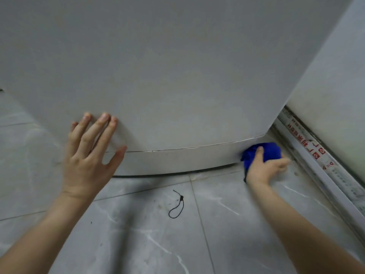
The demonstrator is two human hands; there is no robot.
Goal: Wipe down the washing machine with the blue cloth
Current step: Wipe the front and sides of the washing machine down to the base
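The washing machine (177, 76) fills the view, and its base strip (177, 161) seems to be the part in work. The left hand (88, 161) lies flat on the front with straight fingers. The right hand (264, 169) clenches the bunched blue cloth (266, 150) at the lower right corner. Next probably comes a firm sweep leftward along the strip.
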